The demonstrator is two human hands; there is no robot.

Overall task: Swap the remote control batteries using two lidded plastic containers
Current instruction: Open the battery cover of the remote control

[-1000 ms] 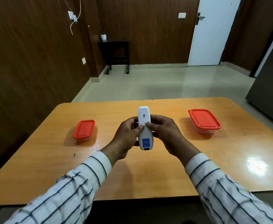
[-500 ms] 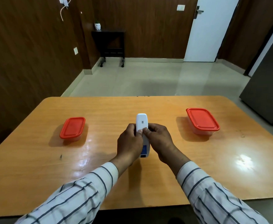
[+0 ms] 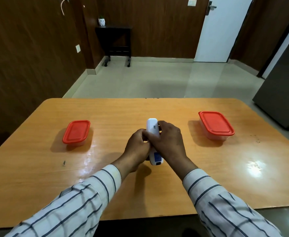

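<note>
Both hands meet at mid surface (image 3: 157, 194), wrapped round a white remote (image 3: 152, 128) w/ its back side up. Left hand (image 3: 137, 149) is curled closed on remote's left edge, wrist bent inward. Right hand (image 3: 168, 141) lies over the top, fingers closed across the body, forearm angled in from lower right. Small red-lidded container (image 3: 76, 132) sits well left of the hands; larger red-lidded container (image 3: 215, 124) well right. Both lids on.

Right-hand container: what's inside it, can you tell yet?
No. The right container has its red lid on, and nothing shows through the clear wall below. Both hands hold the remote.
</note>
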